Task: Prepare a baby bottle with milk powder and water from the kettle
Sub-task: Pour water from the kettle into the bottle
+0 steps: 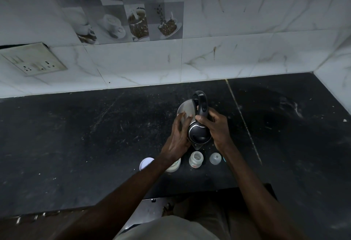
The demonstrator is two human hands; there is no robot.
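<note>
A dark stone counter point(95, 135) runs beneath a marble-tiled wall point(247, 49). Above it the steel kettle point(199, 132) tilts, long axis running away from the person, black handle point(201, 103) far, spout near and down, just over the bottle point(196, 159). The bottle stands upright and open (contents unclear). The right hand point(216, 127) curls round the handle. The left hand point(178, 137) lies flat-fingered against the kettle's side. A clear cap point(215, 158) sits beside the bottle.
</note>
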